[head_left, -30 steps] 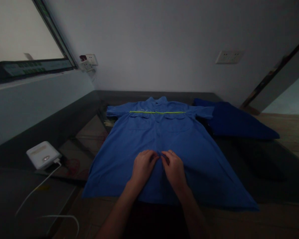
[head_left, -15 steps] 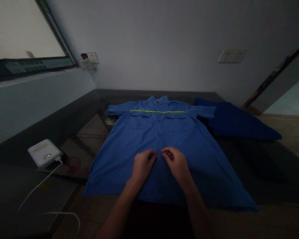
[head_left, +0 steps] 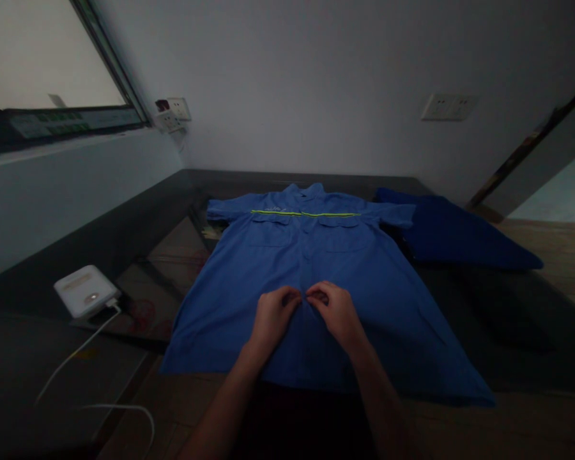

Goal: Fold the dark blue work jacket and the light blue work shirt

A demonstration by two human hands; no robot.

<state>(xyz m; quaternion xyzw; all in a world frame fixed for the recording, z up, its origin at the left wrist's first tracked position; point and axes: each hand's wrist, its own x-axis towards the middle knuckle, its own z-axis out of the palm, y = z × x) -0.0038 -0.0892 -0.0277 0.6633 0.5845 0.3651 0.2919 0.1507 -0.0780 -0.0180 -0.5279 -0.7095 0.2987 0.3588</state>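
A blue short-sleeved shirt (head_left: 249, 275) lies spread face up on the dark table, its collar away from me and its hem over the near edge. A yellow-green stripe crosses the chest above two flap pockets. On the left side of the front placket, my left hand (head_left: 274, 314) pinches the cloth between thumb and fingers. Just opposite, my right hand (head_left: 336, 313) pinches the placket from the right, its fingertips close to those of the left. Any button between the fingertips is too small to make out.
A folded dark blue cloth (head_left: 464, 233) lies at the right, partly under a sleeve. On the left sits a white box-shaped device (head_left: 84, 292) with a white cable (head_left: 79, 350) plugged in. Wall sockets (head_left: 449, 107) and a window (head_left: 43, 57) are beyond the table (head_left: 287, 178).
My right hand has shifted slightly left, bringing its fingertips nearer to my left hand at the placket. My left hand and the shirt have hardly moved.
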